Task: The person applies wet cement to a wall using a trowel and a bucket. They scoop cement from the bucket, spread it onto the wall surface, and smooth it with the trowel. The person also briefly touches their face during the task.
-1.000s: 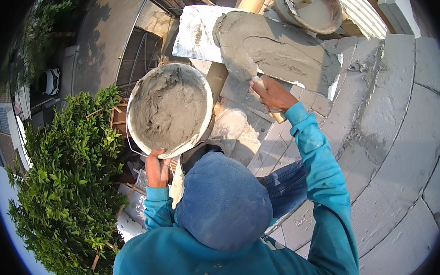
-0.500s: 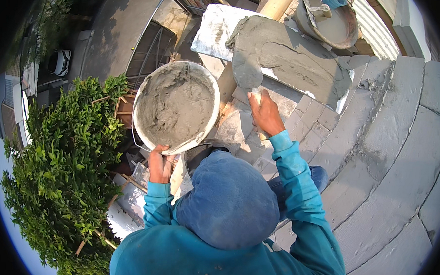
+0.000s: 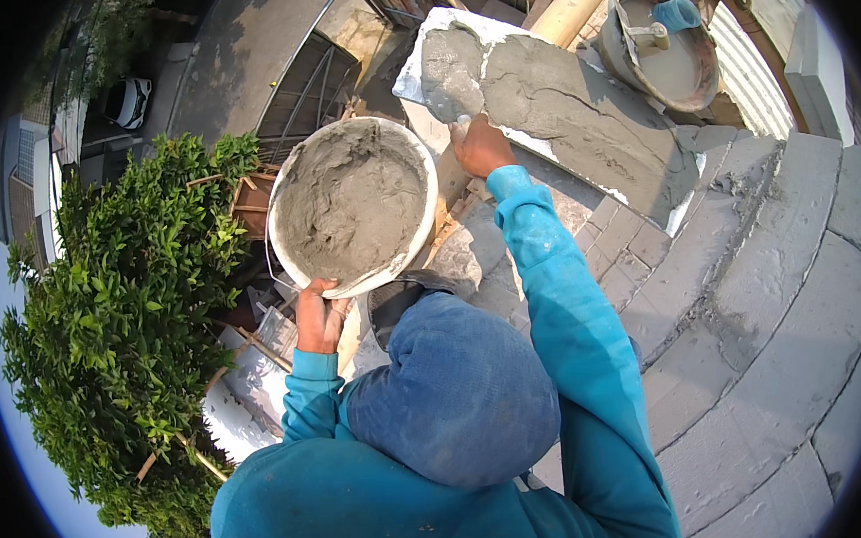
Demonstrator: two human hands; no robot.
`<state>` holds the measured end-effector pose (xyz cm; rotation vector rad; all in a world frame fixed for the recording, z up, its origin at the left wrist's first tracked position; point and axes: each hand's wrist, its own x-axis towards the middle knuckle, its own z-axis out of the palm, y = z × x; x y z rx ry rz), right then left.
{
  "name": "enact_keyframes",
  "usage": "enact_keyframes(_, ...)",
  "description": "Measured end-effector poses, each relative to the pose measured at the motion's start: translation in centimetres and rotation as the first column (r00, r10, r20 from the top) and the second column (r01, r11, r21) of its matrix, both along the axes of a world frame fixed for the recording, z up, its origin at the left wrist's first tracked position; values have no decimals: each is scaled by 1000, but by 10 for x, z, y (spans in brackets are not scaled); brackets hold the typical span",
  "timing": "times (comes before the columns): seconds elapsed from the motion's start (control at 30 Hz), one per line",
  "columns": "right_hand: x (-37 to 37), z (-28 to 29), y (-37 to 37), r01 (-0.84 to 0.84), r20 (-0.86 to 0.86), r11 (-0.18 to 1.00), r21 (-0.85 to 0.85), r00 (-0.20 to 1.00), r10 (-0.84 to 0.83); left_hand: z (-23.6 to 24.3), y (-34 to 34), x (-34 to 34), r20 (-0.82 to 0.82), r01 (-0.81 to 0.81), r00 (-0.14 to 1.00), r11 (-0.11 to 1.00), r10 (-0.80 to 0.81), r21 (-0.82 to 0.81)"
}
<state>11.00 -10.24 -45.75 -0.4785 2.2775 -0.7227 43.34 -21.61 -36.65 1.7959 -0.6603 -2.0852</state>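
Observation:
At the lower rim of a white bucket, my left hand is closed on the edge. Thick grey mortar fills much of the tilted bucket. My right hand grips a trowel by its handle. The trowel's mortar-coated blade lies over the left end of a white slab, and its outline blends with the mortar there. A layer of wet mortar covers most of the slab's top. My right fingers partly hide the handle.
A dark bucket of murky water, with a blue cup in it, stands beyond the slab. Grey block courses curve along the right. A leafy tree is at left. A road and white car lie far below.
My right hand has moved forward and slightly left, carrying the trowel from the slab's near edge onto its left end. The left hand keeps its hold on the bucket rim.

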Motion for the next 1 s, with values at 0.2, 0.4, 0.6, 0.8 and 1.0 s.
enact_keyframes(0.2, 39, 14, 64, -96, -56, 987, 129, 993, 104, 14, 9, -17, -7, -46, 999, 999, 46, -20)
enact_keyframes(0.4, 66, 35, 109, -137, -88, 990, 17, 987, 138, 1, 7, -5, 22, -14, 1000, 998, 15, -61)
enact_keyframes(0.6, -2, 51, 64, -124, -272, 984, 131, 950, 156, -8, 1, 3, 19, -9, 1000, 1000, 10, -2)
enact_keyframes(0.8, -84, 43, 75, -110, -332, 951, 291, 920, 208, -2, 0, -4, 5, -53, 999, 998, 53, 29)
enact_keyframes(1.0, -46, 19, 107, 197, -28, 980, 17, 980, -196, 6, 7, -14, 38, -47, 998, 999, 47, -5)
